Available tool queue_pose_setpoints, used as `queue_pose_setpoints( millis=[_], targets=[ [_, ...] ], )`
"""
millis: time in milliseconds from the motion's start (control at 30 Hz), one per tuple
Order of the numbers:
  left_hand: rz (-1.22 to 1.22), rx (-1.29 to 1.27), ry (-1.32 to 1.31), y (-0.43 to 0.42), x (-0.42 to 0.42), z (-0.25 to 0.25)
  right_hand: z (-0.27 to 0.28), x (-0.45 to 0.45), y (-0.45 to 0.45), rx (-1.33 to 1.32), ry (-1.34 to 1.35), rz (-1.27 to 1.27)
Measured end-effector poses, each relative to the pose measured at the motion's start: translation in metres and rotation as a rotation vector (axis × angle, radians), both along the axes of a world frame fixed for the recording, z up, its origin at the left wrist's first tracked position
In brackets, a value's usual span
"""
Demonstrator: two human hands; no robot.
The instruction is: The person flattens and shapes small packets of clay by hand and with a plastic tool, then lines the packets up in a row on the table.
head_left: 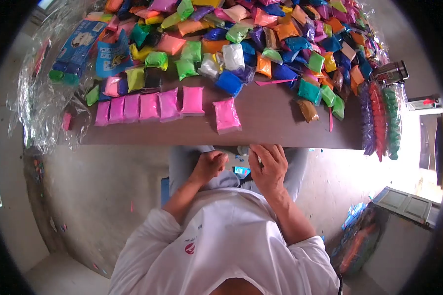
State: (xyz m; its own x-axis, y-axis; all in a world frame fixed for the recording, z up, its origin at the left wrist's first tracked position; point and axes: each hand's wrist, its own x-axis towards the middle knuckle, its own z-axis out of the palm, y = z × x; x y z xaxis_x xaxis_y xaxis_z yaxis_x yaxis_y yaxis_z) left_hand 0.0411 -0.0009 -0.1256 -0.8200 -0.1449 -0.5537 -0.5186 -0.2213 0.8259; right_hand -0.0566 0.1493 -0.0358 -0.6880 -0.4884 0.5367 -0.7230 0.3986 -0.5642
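My left hand (211, 166) is curled closed above my lap, just off the table's front edge; whatever it may hold is hidden. Beside it, my right hand (269, 166) is loosely bent with its fingers partly apart at the table edge, and I see nothing in it. Nearest to the hands on the table lies a single pink clay packet (227, 116). To its left, several pink packets stand side by side in a row, ending with a pink packet (193, 101). A blue packet (229, 83) lies just behind the single one.
A large heap of coloured packets (285, 32) covers the back of the brown table (275, 130). Clear plastic wrap (39, 98) and a blue printed bag (79, 44) lie at left. Strips of purple, red and green packets (393, 123) hang over the right edge, near a transparent jar (391, 73).
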Motion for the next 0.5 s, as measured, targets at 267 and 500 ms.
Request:
queue_pose_setpoints(
  millis=[267, 500],
  targets=[
    [-0.008, -0.025, -0.033, -0.002, -0.001, 0.008, 0.009, -0.007, -0.013, 0.070, 0.018, 0.083],
    [0.024, 0.031, -0.011, -0.002, 0.000, 0.001, 0.016, -0.024, -0.052, 0.189, 0.130, 0.272]
  ],
)
